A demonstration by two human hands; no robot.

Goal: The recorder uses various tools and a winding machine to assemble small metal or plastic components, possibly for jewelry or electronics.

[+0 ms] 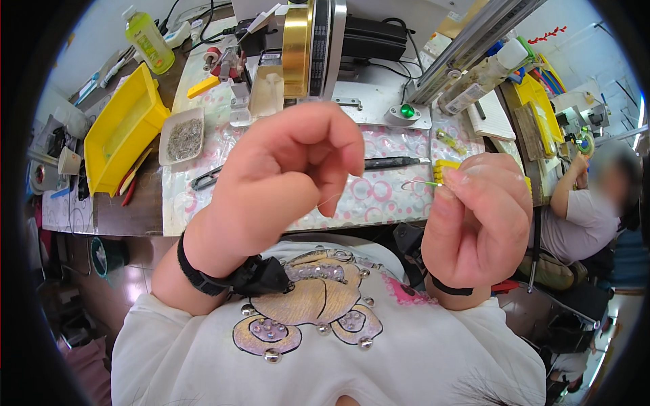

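Between the thumb and fingertips of my right hand [481, 220] is a small fish hook [428, 183], pinched by its bright green end. Its thin curved bend points left over the table. My left hand [284, 162] is raised in front of the machine with the fingers curled in. A fine clear line [330, 200] shows faintly beside its lower fingertips; where it runs further I cannot make out. Beneath the hands lies a pink-and-white patterned table cover [379, 196]. A black pen-like tool [393, 163] rests on it between my hands.
A machine with a gold wheel [298, 54] and a green button [407, 111] stands behind my hands. At left are a dish of small metal pieces [184, 137], a yellow bin [125, 132] and a bottle [149, 40]. A co-worker [582, 210] sits at far right.
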